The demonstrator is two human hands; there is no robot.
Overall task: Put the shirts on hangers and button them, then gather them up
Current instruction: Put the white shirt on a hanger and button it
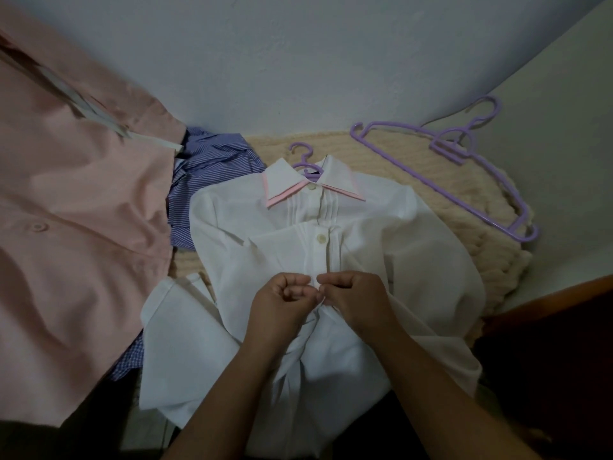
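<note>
— Hands first: what are they doing in the head view?

— Both are at the front placket of the white long-sleeved shirt with the pink-edged collar. The left hand has its fingers curled, pinching the left edge of the placket; the right hand pinches the opposite edge, thumb and fingertips meeting the left hand's right at the seam. Each grip is clenched on the white fabric.

— Where does that shirt lie?

— Flat on a cream knitted blanket, collar away from the person. A lilac plastic hanger is inside it, with only the hook and neck showing above the collar. The pale collar button and the second pale button sit on the placket above the hands; both look fastened. Whatever lies between the fingertips is hidden.

— Anything else near the white shirt?

— To its left, touching its shoulder, a crumpled blue-and-white striped shirt. Farther left, overlapping that one, a large pink shirt with one round button showing. To the right of the white shirt, apart from it, lie spare lilac plastic hangers stacked on the blanket near a pale wall. A dark brown wooden surface sits beside the shirt's right sleeve.
</note>
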